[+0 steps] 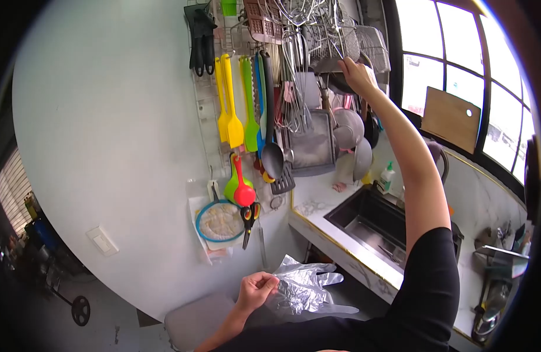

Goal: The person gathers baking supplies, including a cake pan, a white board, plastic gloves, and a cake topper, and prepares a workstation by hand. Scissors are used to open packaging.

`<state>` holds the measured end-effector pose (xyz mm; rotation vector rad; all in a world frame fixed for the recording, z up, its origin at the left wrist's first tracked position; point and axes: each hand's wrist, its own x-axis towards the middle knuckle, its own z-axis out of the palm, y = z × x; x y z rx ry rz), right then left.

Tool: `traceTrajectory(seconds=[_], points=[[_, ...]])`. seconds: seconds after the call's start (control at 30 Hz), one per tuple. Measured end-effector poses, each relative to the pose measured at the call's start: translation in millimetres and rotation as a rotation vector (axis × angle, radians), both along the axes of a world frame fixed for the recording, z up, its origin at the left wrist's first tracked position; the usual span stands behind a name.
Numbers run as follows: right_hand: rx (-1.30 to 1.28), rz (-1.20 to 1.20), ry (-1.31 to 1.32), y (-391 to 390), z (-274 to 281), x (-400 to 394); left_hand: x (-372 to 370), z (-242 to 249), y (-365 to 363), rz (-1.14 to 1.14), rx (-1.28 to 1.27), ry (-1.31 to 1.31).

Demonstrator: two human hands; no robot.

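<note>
Low in front of me, my left hand [258,291] is closed, thumb against fingers, on the cuff of a clear disposable plastic glove [305,287]. The glove hangs out to the right with its fingers spread; more than one layer may be there. My right arm is stretched up to the hanging rack, where my right hand [358,76] has its fingers bent together at a metal piece [326,64] below the wire baskets [370,47]. What those fingers grip, if anything, I cannot make out. Several whisks [294,105] and a metal strainer [348,128] hang near that hand.
Yellow spatulas [234,126], a black ladle [273,159], a red scoop [244,195], scissors [247,220] and a blue-rimmed sieve [220,222] hang on the wall. A dark sink [364,214] is set in the marble counter [341,252]. A window [458,64] is at the right.
</note>
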<state>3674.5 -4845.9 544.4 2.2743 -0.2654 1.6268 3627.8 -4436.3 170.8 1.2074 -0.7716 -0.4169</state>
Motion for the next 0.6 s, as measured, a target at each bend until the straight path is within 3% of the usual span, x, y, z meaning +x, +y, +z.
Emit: traceTrajectory(seconds=[0.1, 0.37, 0.43, 0.6], points=[[-0.056, 0.141, -0.225, -4.7, 4.1, 3.7, 13.2, 5.4, -18.0, 0.002, -0.023, -0.042], [-0.002, 0.244, -0.34, 23.8, 38.8, -11.8, -28.1, 4.7, -46.6, 0.114, 0.107, -0.072], [0.023, 0.162, -0.376, 26.1, 42.3, -15.9, -51.0, -3.2, -50.9, 0.166, 0.126, -0.055], [0.253, 0.126, -0.353, 20.2, -11.4, -23.2, -123.5, -32.4, -57.3, 0.525, -0.007, 0.001]])
